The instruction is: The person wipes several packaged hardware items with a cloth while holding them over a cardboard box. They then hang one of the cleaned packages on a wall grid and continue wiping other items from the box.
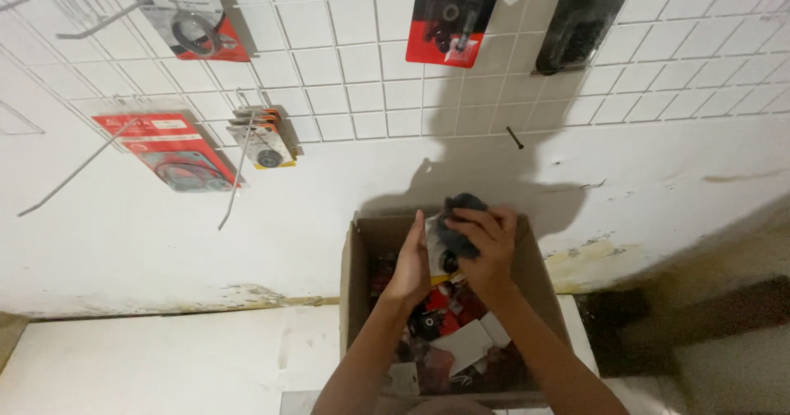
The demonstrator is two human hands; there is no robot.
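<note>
Over the far edge of the open brown cardboard box (pixel 362 258), the right hand (pixel 485 246) is clamped on a dark-parted clear packet (pixel 451 232), left hand (pixel 411 263) spread flat against it, seemingly mid-lift; clearing the box rim looks needed.

a white wire grid (pixel 362 69) covers the wall. red carded packs hang from it at top left (pixel 185 16), top middle (pixel 453 16) and lower left (pixel 169 150), a black pack (pixel 580 24) at top right. bare hooks (pixel 78 168) jut out.
</note>
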